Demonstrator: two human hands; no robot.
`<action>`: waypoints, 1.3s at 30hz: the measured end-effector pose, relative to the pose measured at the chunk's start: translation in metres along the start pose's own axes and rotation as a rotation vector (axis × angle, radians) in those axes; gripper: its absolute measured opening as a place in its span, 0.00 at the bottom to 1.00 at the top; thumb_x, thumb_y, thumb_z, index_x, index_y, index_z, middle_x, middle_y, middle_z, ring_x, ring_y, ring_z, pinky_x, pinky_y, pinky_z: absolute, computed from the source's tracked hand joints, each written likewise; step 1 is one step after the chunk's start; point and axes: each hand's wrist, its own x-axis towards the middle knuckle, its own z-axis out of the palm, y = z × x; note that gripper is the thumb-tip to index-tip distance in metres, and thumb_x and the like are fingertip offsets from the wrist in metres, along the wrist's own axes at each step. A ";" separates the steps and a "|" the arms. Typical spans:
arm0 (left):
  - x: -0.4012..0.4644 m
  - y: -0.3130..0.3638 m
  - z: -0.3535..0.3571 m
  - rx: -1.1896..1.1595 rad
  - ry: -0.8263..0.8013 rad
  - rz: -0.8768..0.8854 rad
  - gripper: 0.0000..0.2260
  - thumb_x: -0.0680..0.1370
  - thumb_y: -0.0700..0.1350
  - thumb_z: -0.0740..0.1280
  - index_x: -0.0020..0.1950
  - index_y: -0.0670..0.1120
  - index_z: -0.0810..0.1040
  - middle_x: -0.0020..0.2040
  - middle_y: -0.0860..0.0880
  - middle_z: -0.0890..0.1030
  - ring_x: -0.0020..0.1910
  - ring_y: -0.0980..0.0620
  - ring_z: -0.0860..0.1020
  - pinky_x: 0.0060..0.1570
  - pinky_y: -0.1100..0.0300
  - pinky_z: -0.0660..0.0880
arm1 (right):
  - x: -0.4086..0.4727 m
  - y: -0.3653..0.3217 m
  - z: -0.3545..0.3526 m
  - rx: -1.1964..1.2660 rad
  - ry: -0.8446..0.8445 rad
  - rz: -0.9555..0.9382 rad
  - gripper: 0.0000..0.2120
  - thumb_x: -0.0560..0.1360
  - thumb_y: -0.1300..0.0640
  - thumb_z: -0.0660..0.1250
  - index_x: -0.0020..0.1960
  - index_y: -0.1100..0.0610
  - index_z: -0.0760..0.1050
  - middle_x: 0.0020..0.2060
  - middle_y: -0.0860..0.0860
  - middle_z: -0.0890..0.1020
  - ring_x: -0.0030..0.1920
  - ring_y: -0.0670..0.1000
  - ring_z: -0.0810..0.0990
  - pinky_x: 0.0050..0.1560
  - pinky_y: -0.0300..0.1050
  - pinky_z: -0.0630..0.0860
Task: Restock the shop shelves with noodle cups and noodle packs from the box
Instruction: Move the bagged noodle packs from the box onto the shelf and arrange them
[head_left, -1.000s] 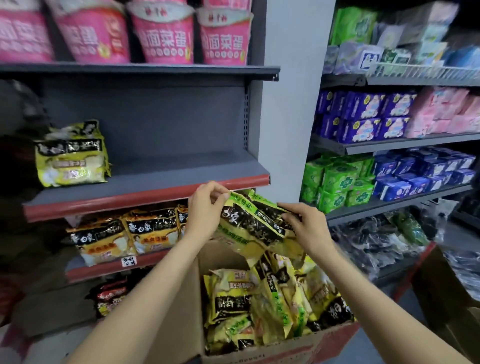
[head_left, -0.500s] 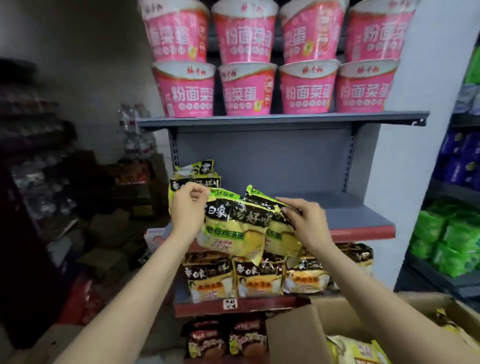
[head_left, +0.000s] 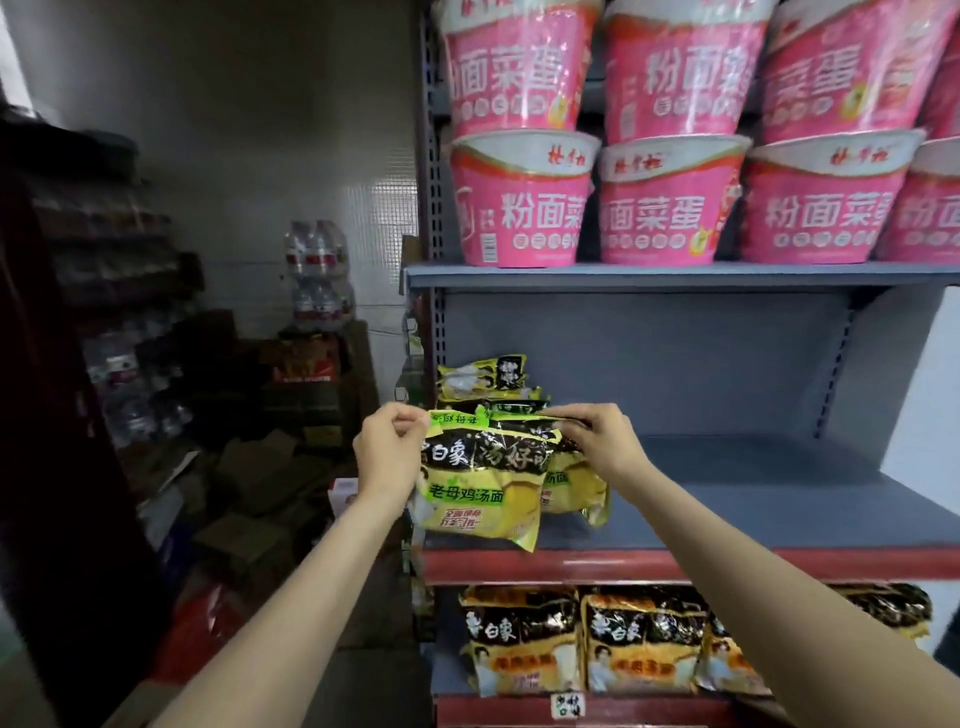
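Both hands' fingers pinch the top edges of 2 noodle packs (head_left: 480, 478) — left hand (head_left: 387, 457), right hand (head_left: 602, 441) (packs hanging below).

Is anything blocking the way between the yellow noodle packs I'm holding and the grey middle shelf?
Nothing visible blocks it. The yellow-green plastic noodle packs hang over the grey metal middle shelf's front left edge, just before the same-brand stack at the back left; the rest is bare.
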 end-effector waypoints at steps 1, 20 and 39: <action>0.005 -0.005 0.002 -0.010 0.005 -0.024 0.03 0.76 0.40 0.67 0.44 0.45 0.79 0.39 0.51 0.78 0.42 0.55 0.76 0.43 0.63 0.67 | 0.009 0.000 0.005 0.021 -0.022 -0.004 0.10 0.76 0.63 0.64 0.53 0.55 0.82 0.34 0.49 0.82 0.28 0.45 0.74 0.32 0.30 0.65; 0.037 -0.033 0.035 0.007 -0.279 -0.189 0.04 0.77 0.48 0.65 0.48 0.50 0.78 0.43 0.54 0.77 0.48 0.52 0.76 0.56 0.49 0.76 | 0.047 0.025 0.043 -0.190 -0.237 0.040 0.38 0.62 0.37 0.73 0.69 0.43 0.66 0.65 0.56 0.67 0.69 0.59 0.62 0.68 0.59 0.65; 0.033 -0.036 0.048 0.491 -0.472 0.202 0.34 0.69 0.44 0.75 0.70 0.50 0.62 0.64 0.45 0.64 0.63 0.45 0.70 0.60 0.53 0.71 | 0.047 0.009 0.059 -0.597 -0.197 -0.106 0.46 0.65 0.47 0.75 0.75 0.49 0.52 0.69 0.53 0.62 0.70 0.55 0.59 0.63 0.53 0.71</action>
